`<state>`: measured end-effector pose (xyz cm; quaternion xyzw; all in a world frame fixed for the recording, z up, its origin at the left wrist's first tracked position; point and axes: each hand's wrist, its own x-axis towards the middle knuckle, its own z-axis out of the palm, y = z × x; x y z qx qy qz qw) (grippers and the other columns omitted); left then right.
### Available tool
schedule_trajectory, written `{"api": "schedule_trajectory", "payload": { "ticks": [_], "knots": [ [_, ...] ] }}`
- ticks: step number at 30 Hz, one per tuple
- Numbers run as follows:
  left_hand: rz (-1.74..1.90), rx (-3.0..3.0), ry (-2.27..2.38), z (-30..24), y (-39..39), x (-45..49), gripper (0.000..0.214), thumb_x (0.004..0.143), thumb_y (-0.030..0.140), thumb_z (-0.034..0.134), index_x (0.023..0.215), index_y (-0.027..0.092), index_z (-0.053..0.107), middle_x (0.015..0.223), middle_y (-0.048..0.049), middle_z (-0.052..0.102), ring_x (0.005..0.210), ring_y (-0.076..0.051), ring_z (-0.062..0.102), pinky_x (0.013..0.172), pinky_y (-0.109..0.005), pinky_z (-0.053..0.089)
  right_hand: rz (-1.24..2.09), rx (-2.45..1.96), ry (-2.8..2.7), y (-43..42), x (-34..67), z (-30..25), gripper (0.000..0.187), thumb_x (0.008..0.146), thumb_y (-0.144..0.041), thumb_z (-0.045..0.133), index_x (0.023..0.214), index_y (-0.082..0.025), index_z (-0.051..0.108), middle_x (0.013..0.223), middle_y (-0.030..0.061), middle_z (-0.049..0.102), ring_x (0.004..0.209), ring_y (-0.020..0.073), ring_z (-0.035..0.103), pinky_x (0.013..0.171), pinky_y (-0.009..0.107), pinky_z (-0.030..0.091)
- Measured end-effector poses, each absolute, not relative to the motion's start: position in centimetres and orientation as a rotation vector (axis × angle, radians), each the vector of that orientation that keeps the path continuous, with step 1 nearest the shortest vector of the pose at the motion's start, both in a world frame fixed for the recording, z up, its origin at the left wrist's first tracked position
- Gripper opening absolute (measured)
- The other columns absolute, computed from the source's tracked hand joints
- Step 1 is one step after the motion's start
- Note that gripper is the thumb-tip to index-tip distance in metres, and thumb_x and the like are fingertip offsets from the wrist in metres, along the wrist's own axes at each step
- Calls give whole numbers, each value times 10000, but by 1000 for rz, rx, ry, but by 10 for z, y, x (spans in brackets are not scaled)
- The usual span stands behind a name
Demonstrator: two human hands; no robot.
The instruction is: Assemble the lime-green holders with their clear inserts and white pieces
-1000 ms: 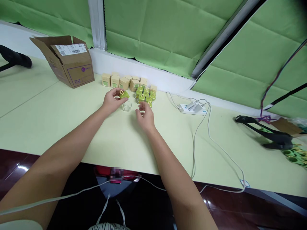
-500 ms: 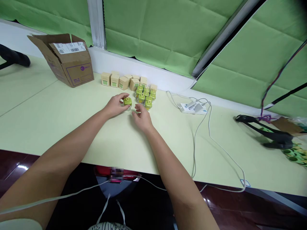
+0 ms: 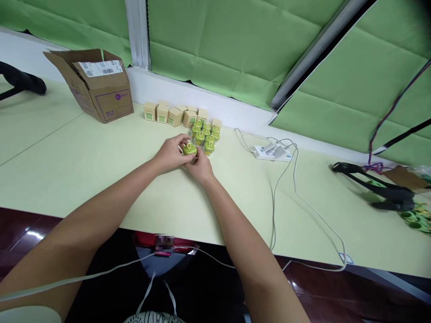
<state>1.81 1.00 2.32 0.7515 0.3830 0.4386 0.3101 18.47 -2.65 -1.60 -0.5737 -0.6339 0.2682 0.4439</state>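
My left hand [image 3: 172,152] and my right hand [image 3: 201,166] meet over the pale green table [image 3: 101,152]. Together they pinch a small green piece with a ring on top [image 3: 189,150], which sits on a clear little jar that the fingers mostly hide. Just beyond the hands stands a cluster of several like green-topped jars [image 3: 206,134]. Behind that cluster runs a row of several small tan boxes with green labels [image 3: 170,114].
An open cardboard box [image 3: 97,87] lies at the back left. A white power strip [image 3: 269,153] with white cables [image 3: 296,193] sits to the right. Black clamps [image 3: 380,190] and green parts [image 3: 414,220] lie far right. Green padded panels line the wall.
My left hand carried the green piece down onto the clear jar and slid right. My right hand came in to meet it, and both now close on the piece.
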Motion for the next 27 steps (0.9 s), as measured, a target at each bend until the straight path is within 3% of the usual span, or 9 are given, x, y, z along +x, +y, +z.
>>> {"api": "schedule_trajectory", "payload": {
  "ticks": [7,10,15,27],
  "knots": [
    [1299,1768,930,22,29,11,505,677,426,909,1061,189,682,1045,-65,733,885,-178,664,772,-294,533,847,-1354,-1519,-16,197,-28,686,655,-310,874,1281,-235,605,1291,100,730,1151,259,699,1067,485,571],
    [1222,1802,923,22,25,12,508,673,405,904,1079,190,688,1060,-61,735,904,-179,672,787,-298,548,895,-1281,-1546,-15,201,-28,658,662,-278,868,1269,-237,616,1255,81,734,1176,253,698,1097,464,565],
    [1062,1930,900,26,16,11,525,674,382,891,1127,201,697,1117,-55,744,928,-179,680,822,-302,563,990,-1200,-1587,-18,202,-22,780,686,-277,847,1400,-233,538,1295,95,735,1195,267,706,1127,481,551],
    [768,2081,854,29,20,2,532,681,359,827,1184,205,751,1243,-68,758,988,-217,686,881,-349,563,1080,-1143,-1664,-21,205,-15,774,695,-309,794,1397,-220,480,1277,108,727,1086,249,715,1035,440,563]
  ]
}}
